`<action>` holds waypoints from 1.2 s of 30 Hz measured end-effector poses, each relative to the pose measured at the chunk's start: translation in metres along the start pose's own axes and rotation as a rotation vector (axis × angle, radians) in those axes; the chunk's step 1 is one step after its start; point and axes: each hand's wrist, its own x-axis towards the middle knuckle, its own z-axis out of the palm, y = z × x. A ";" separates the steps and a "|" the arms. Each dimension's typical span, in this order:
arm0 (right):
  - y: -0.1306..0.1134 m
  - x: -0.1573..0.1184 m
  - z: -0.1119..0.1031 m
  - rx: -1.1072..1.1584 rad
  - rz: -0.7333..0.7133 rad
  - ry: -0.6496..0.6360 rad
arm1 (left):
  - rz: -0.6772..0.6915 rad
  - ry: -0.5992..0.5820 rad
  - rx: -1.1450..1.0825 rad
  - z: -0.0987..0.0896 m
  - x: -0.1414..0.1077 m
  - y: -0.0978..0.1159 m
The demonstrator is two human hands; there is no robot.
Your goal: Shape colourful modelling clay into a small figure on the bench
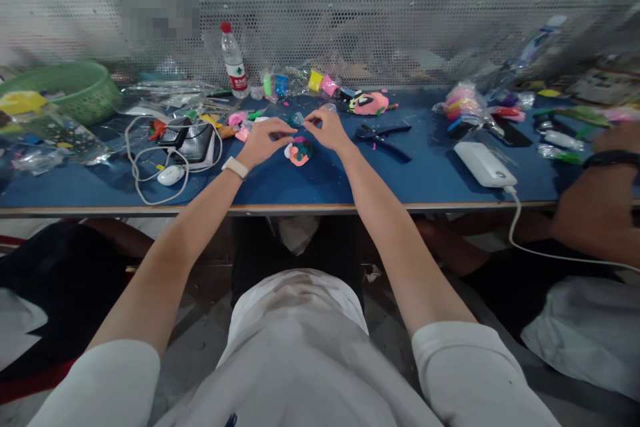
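Observation:
Both of my hands are over the middle of the blue table. My left hand point(271, 139) has its thumb and fingertips curved toward each other beside a small multicoloured clay piece point(300, 152); whether anything is between them is too small to tell. My right hand point(326, 128) pinches at a small piece of clear plastic point(298, 120) just above the clay piece. The clay piece lies on the table, pink at the front with dark green and purple parts. A pink clay figure point(371, 103) with yellow and green parts lies behind my right hand.
Dark pliers point(383, 138) lie right of my right hand, with a white power bank point(484, 165) farther right. A bottle point(234, 61) stands at the back. White cables, a black box point(195, 141) and a green basket point(75, 90) are left. Another person's hand point(617, 140) reaches in at right.

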 end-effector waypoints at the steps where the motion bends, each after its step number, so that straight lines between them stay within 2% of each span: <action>1: 0.000 0.000 0.000 0.000 0.004 -0.004 | 0.016 -0.022 0.022 -0.001 -0.003 0.002; 6: 0.000 0.001 0.001 0.011 0.008 -0.006 | 0.077 -0.117 0.147 -0.003 -0.017 0.005; 15: 0.001 0.002 0.002 0.041 0.003 -0.013 | 0.105 -0.112 0.171 0.009 -0.019 0.010; 27: 0.005 0.002 0.004 0.049 -0.010 -0.019 | 0.168 -0.116 0.191 0.007 -0.021 0.004; 36: 0.006 0.002 0.006 0.058 -0.015 -0.023 | 0.094 -0.123 0.197 0.007 -0.023 0.004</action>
